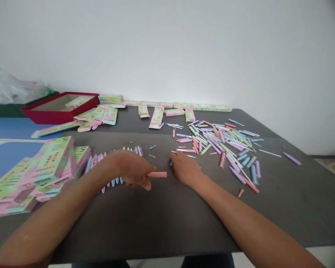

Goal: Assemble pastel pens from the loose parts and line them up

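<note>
1. Gripping one salmon-pink paper stick (pixel 156 174) in the closed left hand (pixel 132 169), its end jutting rightward, low over the dark tabletop (pixel 167 223).
2. Right hand (pixel 184 168): fingers curled downward, just beside thin white strips (pixel 181 154); any pinch cannot be confirmed.
3. Pastel paper sticks, too many to count: one loose heap (pixel 220 145), one fanned row (pixel 114 163) behind the left hand.
4. Printed cardboard cartons (pixel 41 175) stacked at left; one red tray (pixel 60 108) beyond them.
</note>
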{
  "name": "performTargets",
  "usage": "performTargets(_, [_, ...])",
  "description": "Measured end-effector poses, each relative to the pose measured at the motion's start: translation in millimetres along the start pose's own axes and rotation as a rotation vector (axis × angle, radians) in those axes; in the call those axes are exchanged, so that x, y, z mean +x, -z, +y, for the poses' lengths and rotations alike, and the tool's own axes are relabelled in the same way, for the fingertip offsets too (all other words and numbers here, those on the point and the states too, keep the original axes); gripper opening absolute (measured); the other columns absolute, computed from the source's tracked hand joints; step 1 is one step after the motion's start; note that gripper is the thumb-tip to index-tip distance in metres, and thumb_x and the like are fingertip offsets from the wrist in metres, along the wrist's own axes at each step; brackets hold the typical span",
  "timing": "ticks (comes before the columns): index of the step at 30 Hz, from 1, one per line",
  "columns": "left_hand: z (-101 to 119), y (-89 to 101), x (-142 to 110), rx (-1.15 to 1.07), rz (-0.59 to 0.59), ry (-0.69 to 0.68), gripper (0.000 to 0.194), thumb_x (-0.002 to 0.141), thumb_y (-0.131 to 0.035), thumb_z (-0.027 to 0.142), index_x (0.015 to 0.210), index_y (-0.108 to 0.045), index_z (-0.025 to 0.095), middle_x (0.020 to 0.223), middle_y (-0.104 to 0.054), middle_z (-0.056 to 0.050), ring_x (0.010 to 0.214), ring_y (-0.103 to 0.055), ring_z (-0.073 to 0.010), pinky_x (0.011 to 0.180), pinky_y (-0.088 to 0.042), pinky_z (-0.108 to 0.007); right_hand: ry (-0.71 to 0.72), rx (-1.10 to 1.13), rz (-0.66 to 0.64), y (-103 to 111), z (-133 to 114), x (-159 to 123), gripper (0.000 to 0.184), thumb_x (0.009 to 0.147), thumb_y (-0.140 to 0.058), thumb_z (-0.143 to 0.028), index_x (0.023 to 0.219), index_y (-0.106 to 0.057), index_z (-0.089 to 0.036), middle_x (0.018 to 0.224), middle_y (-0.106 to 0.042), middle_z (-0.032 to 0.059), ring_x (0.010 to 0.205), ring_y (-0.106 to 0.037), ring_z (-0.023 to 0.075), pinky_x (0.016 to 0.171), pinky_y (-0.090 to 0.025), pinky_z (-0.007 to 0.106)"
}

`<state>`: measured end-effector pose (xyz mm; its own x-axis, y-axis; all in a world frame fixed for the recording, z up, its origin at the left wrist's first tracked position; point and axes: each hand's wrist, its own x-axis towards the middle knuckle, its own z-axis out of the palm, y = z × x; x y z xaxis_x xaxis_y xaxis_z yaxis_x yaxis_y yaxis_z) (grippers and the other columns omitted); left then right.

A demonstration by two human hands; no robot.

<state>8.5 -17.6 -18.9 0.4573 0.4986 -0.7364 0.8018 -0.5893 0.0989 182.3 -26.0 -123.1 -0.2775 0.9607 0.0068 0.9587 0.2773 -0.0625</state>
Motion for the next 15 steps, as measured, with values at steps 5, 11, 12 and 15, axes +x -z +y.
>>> performTargets(5, [2.2,-0.3,-1.2,0.001,-0.008,-0.016,0.032,0.078,-0.056,0.029,0.108,-0.058,0.02,0.055,-0.056,0.003,0.049,-0.053,-0.014,0.04,-0.029,-0.02,0.151,-0.015,0.021,-2.0,-0.6,4.7,0.02,0.087,-0.036,-0.01,0.098,-0.051,-0.018,0.097,-0.055,0.0082,0.086,-0.055,0.0189,0.069,-0.038,0.028])
performTargets(11, [4.8,1.2,-5.6,0.019,0.013,-0.042,0.026,0.077,-0.054,0.027,0.101,-0.061,0.019,0.056,-0.058,0.002,0.048,-0.051,-0.0128,0.041,-0.028,-0.02,0.487,0.116,0.007,-0.9,4.5,3.7,0.017,0.085,-0.041,-0.009,0.093,-0.053,-0.017,0.096,-0.055,0.0075,0.089,-0.05,0.0179,0.074,-0.035,0.027])
performTargets(12, [5.2,1.6,-6.3,0.026,0.03,-0.047,0.028,0.077,-0.054,0.028,0.103,-0.061,0.019,0.057,-0.059,0.002,0.049,-0.052,-0.0132,0.041,-0.028,-0.021,0.496,0.154,0.01,-1.7,5.9,4.3,0.018,0.084,-0.042,-0.008,0.095,-0.053,-0.017,0.097,-0.055,0.0074,0.089,-0.05,0.0177,0.074,-0.035,0.027])
performTargets(15, [5.2,1.6,-6.7,0.029,0.014,-0.015,0.037,0.076,-0.056,0.03,0.112,-0.059,0.021,0.06,-0.062,0.001,0.051,-0.054,-0.0149,0.041,-0.028,-0.022,0.377,0.267,0.066,-2.6,12.5,6.8,0.024,0.084,-0.041,-0.007,0.101,-0.053,-0.018,0.098,-0.057,0.0073,0.091,-0.052,0.0166,0.073,-0.034,0.025])
